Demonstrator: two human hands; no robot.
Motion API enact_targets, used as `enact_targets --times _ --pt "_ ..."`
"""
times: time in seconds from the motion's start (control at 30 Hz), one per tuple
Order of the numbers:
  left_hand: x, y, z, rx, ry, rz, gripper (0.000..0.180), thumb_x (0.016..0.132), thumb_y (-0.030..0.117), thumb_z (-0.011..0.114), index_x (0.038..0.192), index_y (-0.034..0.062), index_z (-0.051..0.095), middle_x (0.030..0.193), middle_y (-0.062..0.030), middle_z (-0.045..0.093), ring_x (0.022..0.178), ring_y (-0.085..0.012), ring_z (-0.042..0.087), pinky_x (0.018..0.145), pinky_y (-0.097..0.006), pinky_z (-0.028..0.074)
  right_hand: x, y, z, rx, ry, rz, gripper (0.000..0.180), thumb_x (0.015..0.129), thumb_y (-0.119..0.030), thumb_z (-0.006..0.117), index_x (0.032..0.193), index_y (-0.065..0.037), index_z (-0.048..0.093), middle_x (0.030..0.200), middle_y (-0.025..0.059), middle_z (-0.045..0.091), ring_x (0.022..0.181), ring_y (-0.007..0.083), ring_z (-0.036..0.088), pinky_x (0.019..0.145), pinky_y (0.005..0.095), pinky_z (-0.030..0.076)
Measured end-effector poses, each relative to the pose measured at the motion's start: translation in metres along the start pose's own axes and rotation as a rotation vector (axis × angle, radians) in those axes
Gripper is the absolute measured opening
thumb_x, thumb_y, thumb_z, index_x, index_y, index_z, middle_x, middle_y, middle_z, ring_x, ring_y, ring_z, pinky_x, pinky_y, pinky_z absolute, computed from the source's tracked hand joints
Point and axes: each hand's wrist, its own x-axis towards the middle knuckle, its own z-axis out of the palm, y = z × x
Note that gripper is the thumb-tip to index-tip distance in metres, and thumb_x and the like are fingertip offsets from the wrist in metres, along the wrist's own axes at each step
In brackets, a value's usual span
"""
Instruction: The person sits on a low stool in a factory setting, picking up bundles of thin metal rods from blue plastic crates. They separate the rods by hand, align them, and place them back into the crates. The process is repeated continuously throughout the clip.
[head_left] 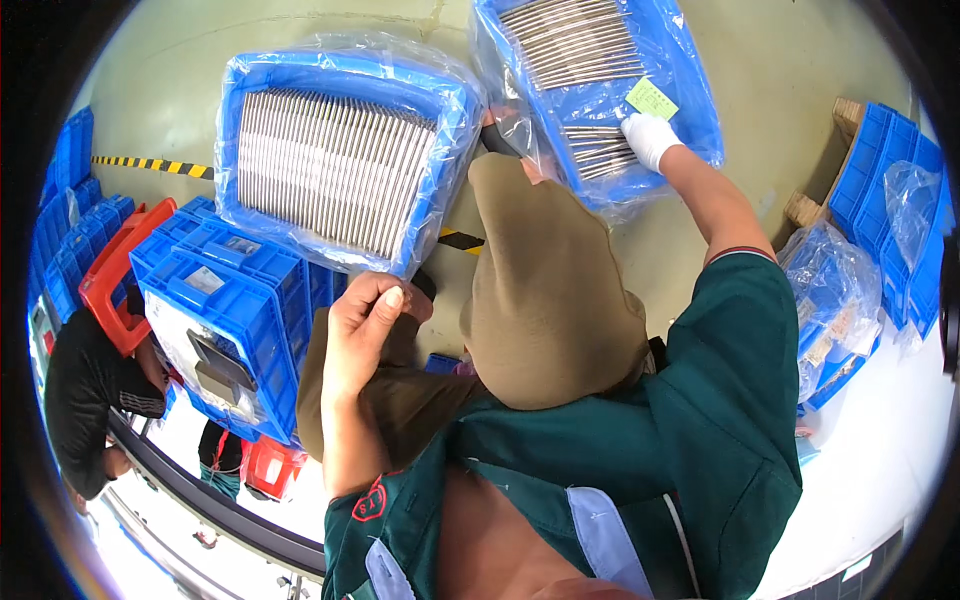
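My right hand [652, 140], in a white glove, is inside the blue plastic-lined bin [705, 60] at the upper right. Its fingers curl at the right ends of a small group of thin metal rods [598, 152]. A yellow-green paper slip [652, 98] lies just above this hand. Farther up in the same bin is a larger row of metal rods [575, 40]. My bare left hand [362, 325] is closed, thumb uppermost, near the front corner of the left bin [228, 150]. Whatever its fingers may hold is hidden. That bin carries a long row of metal rods [330, 170].
Stacked blue crates [230, 290] stand left, beside a red plastic stool or crate [120, 275]. Another person in black [85, 400] is at the far left. Blue crates [890, 200] and a plastic-covered bin [830, 290] are at right. Yellow-black tape [150, 164] marks the floor.
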Motion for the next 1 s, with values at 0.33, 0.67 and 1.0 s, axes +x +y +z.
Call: enact_targets --times 0.33,0.67,1.0 --pt "-0.002 -0.002 -0.003 0.036 0.023 -0.022 0.026 0.094 0.024 0.054 0.086 -0.0007 0.058 0.082 -0.003 0.056 0.079 -0.012 0.052 0.075 -0.025 0.041 0.015 -0.004 0.015 0.015 0.003 0.144 0.024 0.086 -0.01 0.043 0.089 -0.006 0.067 0.09 0.0165 0.067 0.086 0.0317 0.065 0.075 0.0422 0.052" --pt "-0.013 0.005 -0.003 0.079 0.089 0.093 0.025 0.092 0.023 0.058 0.084 -0.0009 0.058 0.07 -0.0045 0.059 0.064 -0.0114 0.057 0.062 -0.026 0.045 -0.021 -0.016 -0.026 0.121 -0.129 0.153 0.028 0.089 -0.016 0.038 0.099 -0.005 0.061 0.099 0.0209 0.064 0.094 0.0362 0.062 0.082 0.0445 0.049" --pt "-0.039 0.019 -0.002 -0.051 0.111 0.159 0.021 0.091 0.019 0.06 0.088 -0.0014 0.058 0.069 -0.0032 0.053 0.049 -0.0085 0.053 0.043 -0.022 0.04 -0.055 -0.029 -0.083 0.026 -0.14 0.401 0.031 0.088 -0.018 0.04 0.098 -0.005 0.067 0.1 0.0213 0.065 0.091 0.0354 0.064 0.079 0.0424 0.05"
